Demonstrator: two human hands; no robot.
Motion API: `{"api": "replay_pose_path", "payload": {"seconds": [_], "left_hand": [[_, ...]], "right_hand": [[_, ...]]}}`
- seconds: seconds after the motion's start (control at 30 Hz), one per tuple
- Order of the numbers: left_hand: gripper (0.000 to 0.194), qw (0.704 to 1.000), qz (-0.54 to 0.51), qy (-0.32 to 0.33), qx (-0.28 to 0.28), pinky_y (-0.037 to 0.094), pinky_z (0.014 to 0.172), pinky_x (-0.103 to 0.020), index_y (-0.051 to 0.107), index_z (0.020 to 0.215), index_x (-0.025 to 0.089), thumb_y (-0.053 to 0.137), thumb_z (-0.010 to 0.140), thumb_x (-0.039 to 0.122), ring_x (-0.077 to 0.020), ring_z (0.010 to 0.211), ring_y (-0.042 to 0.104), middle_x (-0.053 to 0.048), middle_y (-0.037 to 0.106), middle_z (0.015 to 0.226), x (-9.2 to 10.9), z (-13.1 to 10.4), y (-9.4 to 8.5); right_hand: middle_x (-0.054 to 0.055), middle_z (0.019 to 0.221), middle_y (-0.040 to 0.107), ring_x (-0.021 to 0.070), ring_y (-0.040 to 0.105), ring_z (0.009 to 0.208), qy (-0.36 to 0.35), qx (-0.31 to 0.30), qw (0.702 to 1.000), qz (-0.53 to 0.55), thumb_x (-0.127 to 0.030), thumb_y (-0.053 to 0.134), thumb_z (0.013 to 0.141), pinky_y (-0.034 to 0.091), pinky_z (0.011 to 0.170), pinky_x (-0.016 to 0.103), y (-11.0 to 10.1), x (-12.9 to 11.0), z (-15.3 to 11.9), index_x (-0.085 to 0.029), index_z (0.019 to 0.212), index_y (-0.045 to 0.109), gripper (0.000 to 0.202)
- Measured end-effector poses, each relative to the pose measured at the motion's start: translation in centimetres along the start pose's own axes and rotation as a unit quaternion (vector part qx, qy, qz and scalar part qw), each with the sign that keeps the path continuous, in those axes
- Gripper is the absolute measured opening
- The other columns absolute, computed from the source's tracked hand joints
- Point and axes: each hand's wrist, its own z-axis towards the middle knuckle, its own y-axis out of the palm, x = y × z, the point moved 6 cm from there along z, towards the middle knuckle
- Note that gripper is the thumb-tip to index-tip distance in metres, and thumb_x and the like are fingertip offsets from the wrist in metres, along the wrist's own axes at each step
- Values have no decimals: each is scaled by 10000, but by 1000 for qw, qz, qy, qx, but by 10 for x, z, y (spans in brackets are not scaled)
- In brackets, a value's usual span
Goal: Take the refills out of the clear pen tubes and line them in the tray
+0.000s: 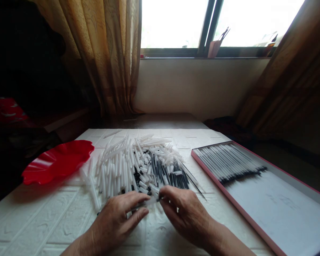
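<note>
A wide pile of white translucent tubes (pixel 112 172) and thin black rods (pixel 157 167) lies on the white brick-patterned table (pixel 61 209). At its near edge, my left hand (pixel 122 213) has thumb and fingers closed around a slim dark and translucent piece. My right hand (pixel 185 211) pinches the other end of that piece, fingertips facing those of my left hand. The piece is small and partly hidden by the fingers. Short clear caps (pixel 145 177) lie in the pile just beyond the hands.
On the left stands a red scalloped plate (pixel 58 161). At the right, a pink-edged shallow box (pixel 245 217) holds a row of white tubes with dark ends (pixel 229 161). Behind are a brown surface (pixel 165 121), curtains (pixel 109 53) and a window with a pink cup (pixel 214 48) on its sill.
</note>
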Motion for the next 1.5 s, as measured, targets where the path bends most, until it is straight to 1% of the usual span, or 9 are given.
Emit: {"api": "replay_pose_path", "payload": {"seconds": [0.13, 0.23, 0.5, 0.8, 1.03, 1.17, 1.3, 1.37, 1.5], "left_hand": [[180, 999, 28, -21, 29, 575, 691, -179, 692, 1050, 235, 575, 913, 225, -140, 779, 750, 4, 779, 896, -6, 2, -13], [153, 998, 14, -31, 55, 561, 630, -152, 705, 993, 231, 586, 899, 213, -120, 711, 744, 22, 782, 833, -9, 4, -18], [131, 989, -31, -69, 127, 529, 539, -169, 728, 925, 216, 637, 832, 233, -107, 566, 665, 8, 759, 768, -21, 1, -16], [156, 965, -166, -149, 138, 479, 495, -186, 744, 891, 197, 679, 794, 301, -114, 535, 590, 3, 687, 661, -27, -1, -10], [314, 919, -306, -211, 127, 466, 484, -190, 735, 931, 170, 741, 760, 433, -111, 527, 577, -10, 679, 656, -32, -2, -8], [484, 899, -358, -226, 111, 335, 381, -154, 744, 898, 137, 747, 723, 587, -59, 406, 422, 6, 618, 534, -29, -1, -8], [485, 889, -369, -227, 150, 480, 542, -198, 695, 848, 168, 667, 777, 647, -113, 594, 585, -25, 673, 733, -31, -2, -13], [462, 883, -366, -233, 182, 518, 614, -224, 636, 856, 200, 582, 838, 659, -129, 656, 621, 3, 646, 743, -36, -4, -16], [513, 888, -332, -252, 196, 365, 364, -163, 610, 835, 204, 546, 815, 713, -78, 376, 415, 95, 437, 499, -47, -7, -13]], "right_hand": [[-25, 624, 560, 130, 505, 523, 98, 70, 987, 103, -301, 454, 912, 385, 528, 243, -22, 25, 3, -200, 881, 567, 154], [-15, 651, 578, 117, 500, 508, 160, 108, 952, 236, -377, 491, 886, 398, 495, 235, -25, 41, 4, -184, 880, 559, 206], [-2, 694, 644, 80, 501, 474, 234, 131, 846, 460, -534, 723, 723, 269, 402, 174, 1, 45, 5, -158, 989, 585, 480], [-18, 636, 642, 41, 479, 449, 281, 110, 795, 527, -555, 843, 585, 232, 383, 139, 18, 44, 2, -142, 832, 613, 533], [-27, 562, 615, 28, 421, 394, 273, 70, 811, 513, -586, 817, 615, 184, 371, 149, 24, 41, 3, -132, 791, 632, 521], [-18, 537, 599, 45, 426, 402, 244, -39, 853, 459, -555, 774, 669, 293, 412, 171, 38, 27, 0, -108, 784, 706, 466], [-31, 583, 594, 77, 474, 487, 198, -147, 901, 358, -311, 722, 731, 349, 478, 185, 47, 12, -7, -143, 847, 753, 207], [-25, 623, 625, 98, 531, 555, 154, -141, 943, 258, -199, 708, 724, 374, 524, 188, 40, 8, -5, -160, 874, 768, 165], [28, 800, 713, 144, 644, 722, 93, -56, 994, -13, -159, 591, 858, 436, 674, 213, 13, 6, 8, -178, 890, 753, 167]]}}
